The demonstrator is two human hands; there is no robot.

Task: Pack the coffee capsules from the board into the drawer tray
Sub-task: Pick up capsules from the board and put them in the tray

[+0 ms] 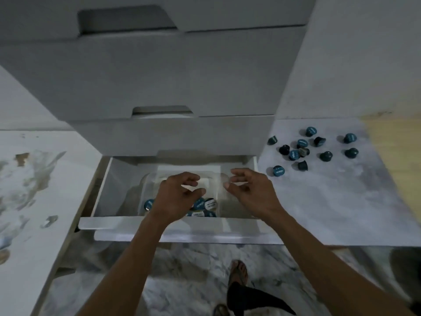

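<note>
The bottom drawer (159, 221) stands pulled open and holds a clear plastic tray (224, 195). Several teal and dark coffee capsules (209, 205) lie in the tray's near end, partly hidden by my left hand (176, 197). That hand hovers over them with loosely curled fingers and holds nothing. My right hand (249, 189) hangs over the tray's right part, fingers relaxed and empty. On the marbled board (330, 201) to the right of the drawer lie several more capsules (303, 149), scattered, some on their sides.
White closed drawers (170, 76) rise behind the open one. A white stained counter (34, 179) runs along the left. A wooden surface (398, 156) shows past the board's right edge. My sandalled foot (238, 273) stands on the marble floor below.
</note>
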